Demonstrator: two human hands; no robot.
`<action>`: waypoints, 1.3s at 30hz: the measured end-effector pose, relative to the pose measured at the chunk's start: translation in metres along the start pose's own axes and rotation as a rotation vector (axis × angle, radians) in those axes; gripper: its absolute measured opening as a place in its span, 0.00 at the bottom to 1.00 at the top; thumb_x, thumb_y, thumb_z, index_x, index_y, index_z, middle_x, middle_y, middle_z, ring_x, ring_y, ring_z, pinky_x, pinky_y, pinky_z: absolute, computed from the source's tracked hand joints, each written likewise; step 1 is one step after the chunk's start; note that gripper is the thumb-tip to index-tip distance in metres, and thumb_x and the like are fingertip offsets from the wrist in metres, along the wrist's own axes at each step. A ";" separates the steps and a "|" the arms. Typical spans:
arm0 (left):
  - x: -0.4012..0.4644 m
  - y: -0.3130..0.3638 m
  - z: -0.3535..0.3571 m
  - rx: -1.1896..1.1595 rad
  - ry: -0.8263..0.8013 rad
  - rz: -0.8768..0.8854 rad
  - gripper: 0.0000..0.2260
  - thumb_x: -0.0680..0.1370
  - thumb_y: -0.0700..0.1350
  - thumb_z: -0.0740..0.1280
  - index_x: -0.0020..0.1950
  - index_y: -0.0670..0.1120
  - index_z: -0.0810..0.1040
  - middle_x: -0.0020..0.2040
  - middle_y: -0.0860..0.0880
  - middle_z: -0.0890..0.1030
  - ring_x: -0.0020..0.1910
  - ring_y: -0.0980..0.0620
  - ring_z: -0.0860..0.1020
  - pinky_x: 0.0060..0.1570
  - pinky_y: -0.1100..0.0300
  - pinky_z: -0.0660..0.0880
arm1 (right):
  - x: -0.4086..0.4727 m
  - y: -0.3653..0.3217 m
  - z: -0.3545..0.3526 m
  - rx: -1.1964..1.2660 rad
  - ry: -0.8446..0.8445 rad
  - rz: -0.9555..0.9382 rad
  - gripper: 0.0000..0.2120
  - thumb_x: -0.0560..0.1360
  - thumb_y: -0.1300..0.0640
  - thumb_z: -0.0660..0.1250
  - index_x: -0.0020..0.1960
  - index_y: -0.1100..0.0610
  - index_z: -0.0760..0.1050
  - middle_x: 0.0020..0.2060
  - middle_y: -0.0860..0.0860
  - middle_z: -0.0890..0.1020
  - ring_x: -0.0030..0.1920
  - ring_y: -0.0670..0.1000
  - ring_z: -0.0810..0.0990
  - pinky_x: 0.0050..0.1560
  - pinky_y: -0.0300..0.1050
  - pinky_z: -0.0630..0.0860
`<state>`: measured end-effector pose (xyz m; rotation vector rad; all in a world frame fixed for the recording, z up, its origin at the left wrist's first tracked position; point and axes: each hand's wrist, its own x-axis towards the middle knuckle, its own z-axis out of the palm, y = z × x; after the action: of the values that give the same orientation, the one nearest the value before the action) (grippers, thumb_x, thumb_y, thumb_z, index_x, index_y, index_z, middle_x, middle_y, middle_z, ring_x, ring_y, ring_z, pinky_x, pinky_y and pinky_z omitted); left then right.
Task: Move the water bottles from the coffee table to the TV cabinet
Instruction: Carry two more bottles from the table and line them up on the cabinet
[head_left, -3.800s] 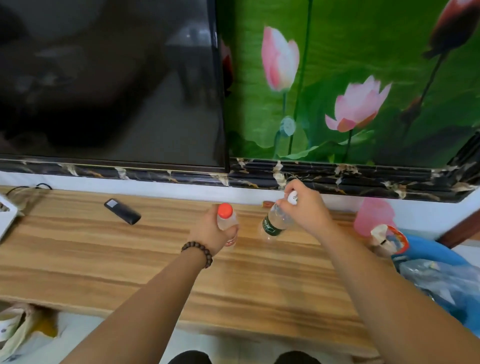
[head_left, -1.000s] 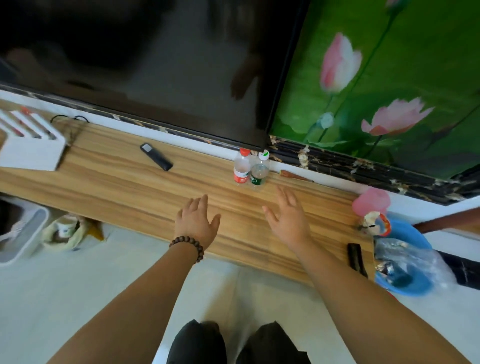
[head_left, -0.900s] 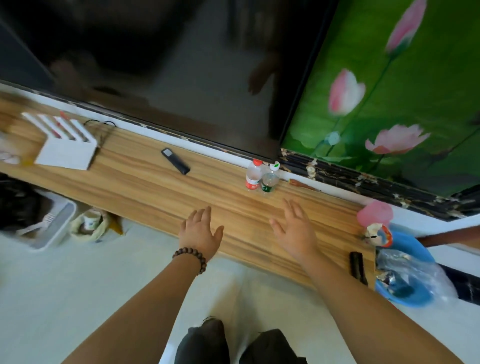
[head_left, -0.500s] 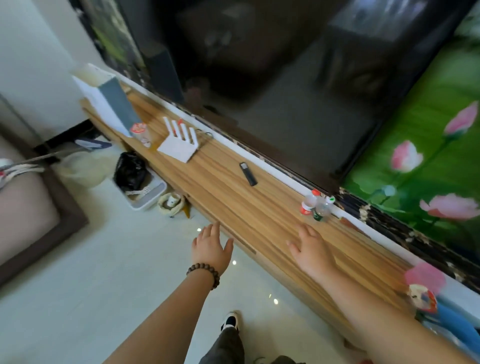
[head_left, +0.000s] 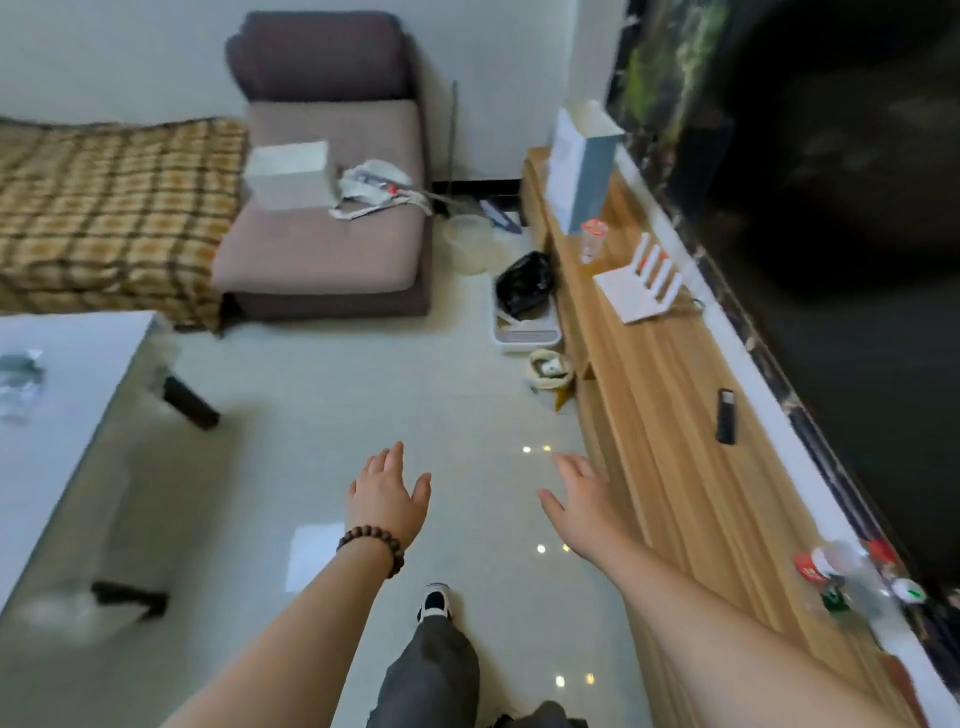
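Both your left hand (head_left: 387, 496) and right hand (head_left: 582, 501) are spread wide and empty. Two water bottles (head_left: 841, 577) stand on the TV cabinet (head_left: 670, 395). Check the coffee table (head_left: 57, 415); its blurred items may be remaining bottles.

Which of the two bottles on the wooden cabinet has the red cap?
The bottle with the red label, the one standing farther along the TV cabinet. Its neighbour, the green-labelled bottle, has a white cap.

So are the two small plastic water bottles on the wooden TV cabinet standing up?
Cannot tell for sure: the two small plastic water bottles sit together on the wooden TV cabinet but are badly blurred.
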<state>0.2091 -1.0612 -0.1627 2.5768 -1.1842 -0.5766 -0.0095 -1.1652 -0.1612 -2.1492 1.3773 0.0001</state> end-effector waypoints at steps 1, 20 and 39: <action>-0.004 -0.020 -0.008 -0.015 0.023 -0.055 0.28 0.80 0.56 0.56 0.76 0.46 0.57 0.76 0.48 0.63 0.75 0.49 0.60 0.72 0.50 0.59 | 0.007 -0.018 0.007 -0.018 -0.022 -0.044 0.27 0.78 0.48 0.59 0.74 0.56 0.60 0.74 0.54 0.63 0.73 0.54 0.61 0.72 0.47 0.60; -0.066 -0.367 -0.143 -0.266 0.465 -0.802 0.27 0.79 0.55 0.59 0.75 0.45 0.60 0.74 0.48 0.66 0.74 0.50 0.62 0.72 0.51 0.61 | 0.057 -0.433 0.213 -0.243 -0.410 -0.782 0.25 0.79 0.50 0.57 0.74 0.56 0.61 0.74 0.54 0.62 0.74 0.54 0.59 0.73 0.48 0.58; 0.060 -0.567 -0.234 -0.363 0.484 -0.949 0.27 0.79 0.53 0.58 0.76 0.46 0.59 0.75 0.48 0.64 0.75 0.49 0.59 0.72 0.50 0.58 | 0.182 -0.671 0.329 -0.309 -0.504 -0.834 0.23 0.79 0.53 0.58 0.72 0.58 0.63 0.74 0.54 0.62 0.73 0.54 0.60 0.71 0.49 0.61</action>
<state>0.7298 -0.7311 -0.1838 2.5836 0.3157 -0.2440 0.7321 -0.9625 -0.1760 -2.5801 0.1591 0.4196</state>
